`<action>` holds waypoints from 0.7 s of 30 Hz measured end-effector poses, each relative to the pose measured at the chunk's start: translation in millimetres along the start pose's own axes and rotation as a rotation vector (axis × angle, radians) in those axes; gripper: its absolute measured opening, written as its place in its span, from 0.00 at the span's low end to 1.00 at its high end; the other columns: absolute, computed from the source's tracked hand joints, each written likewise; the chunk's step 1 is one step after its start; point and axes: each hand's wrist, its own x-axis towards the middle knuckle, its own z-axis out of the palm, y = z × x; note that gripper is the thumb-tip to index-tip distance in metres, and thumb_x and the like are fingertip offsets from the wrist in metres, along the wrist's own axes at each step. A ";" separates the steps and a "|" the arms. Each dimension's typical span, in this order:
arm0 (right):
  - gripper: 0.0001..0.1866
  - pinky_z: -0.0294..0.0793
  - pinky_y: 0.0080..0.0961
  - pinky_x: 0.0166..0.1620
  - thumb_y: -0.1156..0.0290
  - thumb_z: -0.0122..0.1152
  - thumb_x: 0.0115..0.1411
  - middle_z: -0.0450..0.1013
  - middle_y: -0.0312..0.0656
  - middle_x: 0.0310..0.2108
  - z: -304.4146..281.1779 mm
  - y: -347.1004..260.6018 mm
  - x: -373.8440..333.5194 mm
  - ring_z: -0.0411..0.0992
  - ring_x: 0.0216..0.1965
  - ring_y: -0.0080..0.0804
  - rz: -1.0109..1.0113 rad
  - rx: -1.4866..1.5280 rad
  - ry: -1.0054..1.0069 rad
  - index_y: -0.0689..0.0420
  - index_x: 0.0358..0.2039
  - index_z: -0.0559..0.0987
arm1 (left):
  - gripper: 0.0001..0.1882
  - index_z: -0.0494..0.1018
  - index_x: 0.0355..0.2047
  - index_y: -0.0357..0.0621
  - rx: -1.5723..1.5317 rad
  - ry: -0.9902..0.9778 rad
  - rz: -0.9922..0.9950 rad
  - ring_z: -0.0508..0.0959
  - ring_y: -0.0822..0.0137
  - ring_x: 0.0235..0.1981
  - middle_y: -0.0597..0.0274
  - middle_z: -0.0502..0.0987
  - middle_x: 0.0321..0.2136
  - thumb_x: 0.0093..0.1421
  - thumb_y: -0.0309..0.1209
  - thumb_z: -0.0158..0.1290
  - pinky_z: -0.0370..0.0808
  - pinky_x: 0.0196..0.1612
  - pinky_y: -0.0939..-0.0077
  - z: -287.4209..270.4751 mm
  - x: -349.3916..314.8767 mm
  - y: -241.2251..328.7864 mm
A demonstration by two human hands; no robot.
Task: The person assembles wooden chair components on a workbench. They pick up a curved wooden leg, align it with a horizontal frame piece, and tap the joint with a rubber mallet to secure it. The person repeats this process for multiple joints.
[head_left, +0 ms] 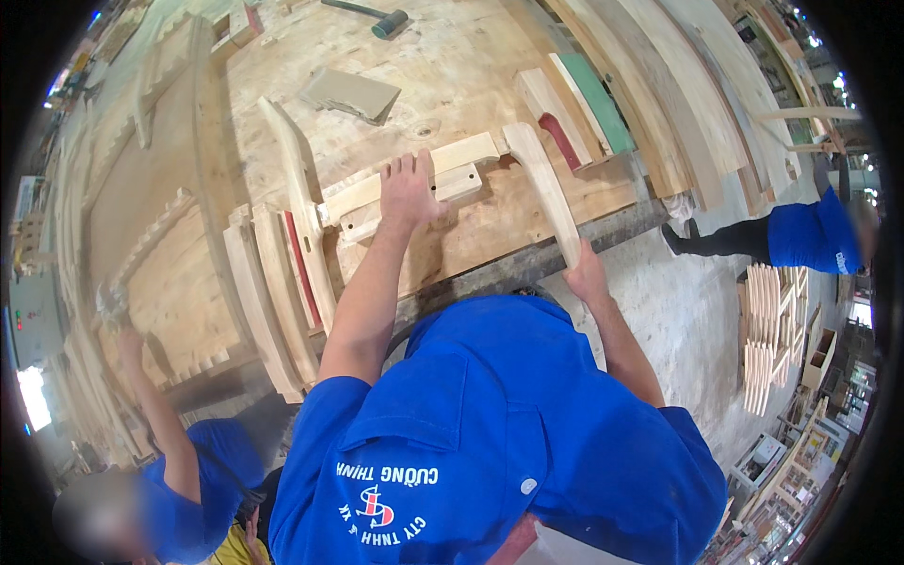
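Overhead, a plywood workbench fills a cluttered woodworking shop.

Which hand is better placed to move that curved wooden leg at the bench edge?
Probably right: the right hand grips the lower end of the curved leg, while the left hand lies flat on the rails.

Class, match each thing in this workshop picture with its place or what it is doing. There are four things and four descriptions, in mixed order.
Things:
1. left hand
2. right hand
3. mallet
4. green-faced board

Descriptions:
A. lies at the far edge of the workbench
B. grips the lower end of the curved wooden leg
C. is pressed flat on the pale rails
D. sits among pale boards on the bench's right side

Pairs: 1-C, 2-B, 3-A, 4-D
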 end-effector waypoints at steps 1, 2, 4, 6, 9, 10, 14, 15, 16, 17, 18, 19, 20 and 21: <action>0.31 0.78 0.59 0.49 0.77 0.65 0.47 0.79 0.69 0.41 -0.3 -0.5 0.2 0.77 0.47 0.74 0.004 -0.002 -0.006 0.63 0.55 0.71 | 0.59 0.64 0.69 0.45 0.004 -0.014 -0.004 0.73 0.47 0.60 0.50 0.73 0.54 0.38 0.52 0.76 0.66 0.66 0.47 -1.1 -0.2 0.5; 0.31 0.78 0.59 0.48 0.77 0.65 0.47 0.79 0.69 0.39 0.0 -0.9 -2.6 0.77 0.46 0.74 0.009 -0.003 -0.013 0.63 0.54 0.71 | 0.59 0.63 0.69 0.45 -0.004 -0.022 -0.005 0.73 0.47 0.60 0.49 0.73 0.54 0.38 0.52 0.76 0.65 0.66 0.47 -0.6 -1.6 1.0; 0.30 0.78 0.62 0.48 0.77 0.64 0.48 0.79 0.71 0.37 -0.1 -6.0 -4.2 0.77 0.45 0.75 -0.001 -0.001 -0.002 0.63 0.54 0.70 | 0.59 0.63 0.69 0.45 -0.014 -0.023 -0.014 0.73 0.47 0.59 0.49 0.73 0.54 0.38 0.52 0.76 0.65 0.66 0.47 -2.2 1.1 0.2; 0.29 0.78 0.62 0.47 0.77 0.63 0.49 0.79 0.72 0.36 0.7 -6.6 -4.4 0.77 0.44 0.76 -0.013 -0.010 0.007 0.62 0.53 0.70 | 0.59 0.63 0.69 0.45 -0.009 -0.040 -0.013 0.73 0.47 0.59 0.49 0.73 0.54 0.38 0.52 0.76 0.65 0.66 0.47 -3.8 1.7 1.9; 0.28 0.78 0.62 0.47 0.78 0.63 0.49 0.79 0.71 0.37 -0.7 -6.6 -1.4 0.78 0.44 0.75 -0.017 -0.032 0.006 0.62 0.53 0.69 | 0.58 0.63 0.69 0.44 -0.005 -0.061 -0.016 0.72 0.48 0.61 0.49 0.73 0.56 0.40 0.52 0.76 0.65 0.67 0.47 -7.2 2.2 2.4; 0.28 0.78 0.62 0.47 0.78 0.63 0.49 0.79 0.71 0.37 -3.3 -10.4 -0.7 0.78 0.44 0.75 -0.008 -0.035 -0.002 0.62 0.53 0.69 | 0.57 0.64 0.69 0.44 -0.002 -0.065 -0.020 0.72 0.49 0.61 0.49 0.73 0.57 0.41 0.52 0.76 0.65 0.68 0.47 -7.7 2.7 1.9; 0.30 0.77 0.62 0.47 0.76 0.64 0.48 0.78 0.71 0.38 -4.8 -9.7 0.8 0.77 0.45 0.75 0.014 -0.048 -0.032 0.64 0.54 0.69 | 0.58 0.64 0.69 0.45 -0.017 -0.061 -0.026 0.72 0.48 0.61 0.50 0.73 0.56 0.40 0.52 0.76 0.65 0.68 0.47 -5.4 3.2 1.4; 0.30 0.77 0.62 0.47 0.76 0.64 0.48 0.78 0.71 0.38 -4.8 -10.2 0.6 0.77 0.45 0.76 0.009 -0.037 -0.035 0.64 0.54 0.69 | 0.58 0.64 0.69 0.45 -0.019 -0.036 -0.022 0.72 0.48 0.61 0.50 0.73 0.56 0.39 0.52 0.76 0.66 0.67 0.47 -3.4 1.9 0.5; 0.31 0.77 0.62 0.47 0.76 0.64 0.48 0.78 0.71 0.39 -5.1 -10.6 0.2 0.77 0.45 0.76 0.005 -0.026 -0.038 0.63 0.54 0.69 | 0.58 0.65 0.68 0.45 -0.020 -0.011 -0.017 0.72 0.48 0.60 0.51 0.73 0.55 0.38 0.52 0.76 0.66 0.66 0.47 -1.5 0.9 -0.5; 0.31 0.77 0.62 0.48 0.76 0.64 0.48 0.78 0.72 0.39 -5.2 -11.1 -0.1 0.77 0.45 0.76 0.001 -0.015 -0.041 0.63 0.55 0.69 | 0.58 0.65 0.68 0.45 -0.018 -0.014 -0.023 0.72 0.48 0.60 0.51 0.73 0.55 0.38 0.52 0.76 0.66 0.66 0.47 0.4 0.0 -1.3; 0.31 0.77 0.62 0.48 0.76 0.64 0.48 0.79 0.71 0.39 -4.5 -10.8 -0.9 0.77 0.45 0.75 0.001 -0.017 -0.031 0.63 0.55 0.69 | 0.58 0.65 0.68 0.45 -0.017 -0.016 -0.023 0.72 0.48 0.60 0.51 0.73 0.55 0.38 0.52 0.76 0.66 0.66 0.47 -0.3 0.9 0.1; 0.31 0.77 0.61 0.48 0.77 0.64 0.48 0.79 0.70 0.39 -3.7 -10.5 -1.9 0.78 0.45 0.74 0.000 -0.018 -0.020 0.62 0.55 0.69 | 0.58 0.65 0.68 0.45 -0.016 -0.018 -0.024 0.72 0.48 0.60 0.51 0.73 0.55 0.38 0.52 0.76 0.66 0.66 0.47 -1.5 1.8 0.6; 0.30 0.78 0.61 0.49 0.78 0.63 0.49 0.80 0.70 0.39 -2.8 -10.5 -1.3 0.78 0.45 0.73 0.001 -0.019 -0.009 0.61 0.55 0.70 | 0.58 0.64 0.69 0.45 -0.020 -0.022 -0.024 0.72 0.48 0.60 0.51 0.73 0.56 0.39 0.51 0.76 0.65 0.67 0.48 -3.3 2.2 -0.2; 0.30 0.78 0.61 0.49 0.77 0.64 0.48 0.80 0.69 0.39 -1.8 -7.3 -2.2 0.78 0.46 0.73 -0.019 0.008 0.004 0.61 0.55 0.70 | 0.58 0.64 0.69 0.44 -0.030 -0.032 -0.021 0.72 0.48 0.60 0.50 0.73 0.56 0.39 0.51 0.75 0.65 0.68 0.48 -4.1 1.0 1.2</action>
